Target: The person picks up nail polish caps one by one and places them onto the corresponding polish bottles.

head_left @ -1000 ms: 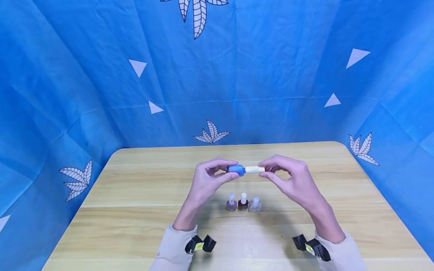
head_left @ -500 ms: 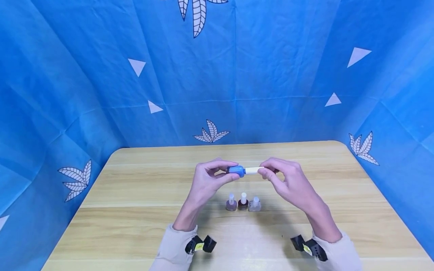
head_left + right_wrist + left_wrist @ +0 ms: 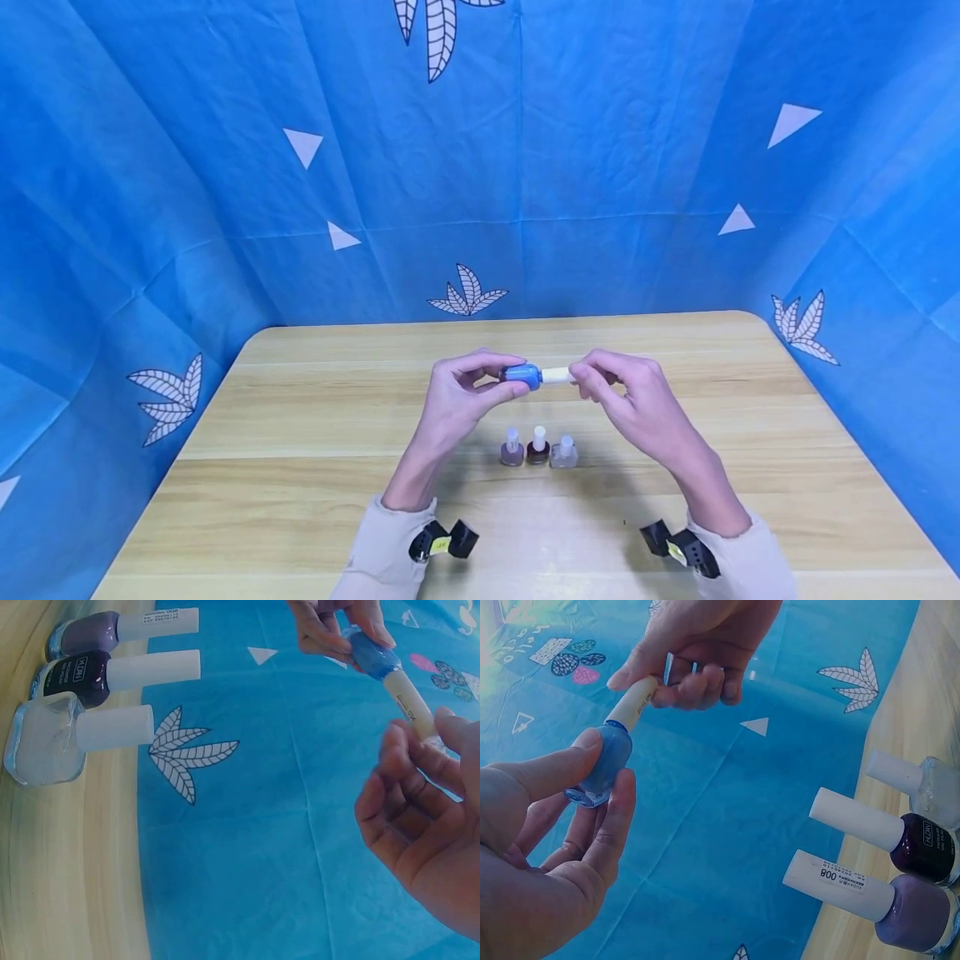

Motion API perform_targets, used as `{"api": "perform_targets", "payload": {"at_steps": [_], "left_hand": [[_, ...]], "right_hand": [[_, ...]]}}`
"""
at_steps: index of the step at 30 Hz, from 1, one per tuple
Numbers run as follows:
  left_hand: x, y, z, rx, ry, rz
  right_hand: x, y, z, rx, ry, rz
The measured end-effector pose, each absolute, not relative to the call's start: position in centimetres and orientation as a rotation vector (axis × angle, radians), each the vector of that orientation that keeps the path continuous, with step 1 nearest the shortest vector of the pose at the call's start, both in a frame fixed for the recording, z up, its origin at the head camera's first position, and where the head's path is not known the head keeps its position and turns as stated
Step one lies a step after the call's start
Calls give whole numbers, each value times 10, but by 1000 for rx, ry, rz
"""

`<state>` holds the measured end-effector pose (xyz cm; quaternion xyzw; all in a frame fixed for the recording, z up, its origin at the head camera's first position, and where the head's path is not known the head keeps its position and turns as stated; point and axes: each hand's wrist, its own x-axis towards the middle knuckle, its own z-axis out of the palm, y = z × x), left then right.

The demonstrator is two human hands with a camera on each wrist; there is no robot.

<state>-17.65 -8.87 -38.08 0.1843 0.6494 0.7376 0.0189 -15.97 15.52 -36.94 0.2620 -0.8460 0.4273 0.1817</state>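
Note:
Held sideways above the table is a blue nail polish bottle (image 3: 522,376) with a long white cap (image 3: 555,375). My left hand (image 3: 459,404) grips the glass body between thumb and fingers. The thumb and forefinger of my right hand (image 3: 637,408) pinch the cap's far end. In the left wrist view the cap (image 3: 632,705) sits against the neck of the blue bottle (image 3: 609,761), with no gap visible. The right wrist view shows my right hand (image 3: 427,825) at the cap's end, its other fingers loosely curled.
Below the hands, three nail polish bottles stand upright in a row on the wooden table (image 3: 300,417): mauve (image 3: 512,452), dark red (image 3: 537,451) and clear (image 3: 564,455), all with white caps. A blue patterned cloth (image 3: 600,167) hangs behind and at both sides.
My right fingers have shifted on the cap, the thumb and forefinger curling further in and the hand moving slightly left. The left hand and the blue bottle stay nearly still.

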Motion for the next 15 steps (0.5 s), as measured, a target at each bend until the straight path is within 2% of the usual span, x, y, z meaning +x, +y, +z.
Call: {"api": "perform_targets", "payload": {"at_steps": [7,15], "left_hand": [[-177,-89,-381,557,2027,2255],[-177,-92,-380,553,2025,2239]], "right_hand": [[-156,157,-365,729,-2366,1334],[-157,160,-361,837,-2312,1349]]}}
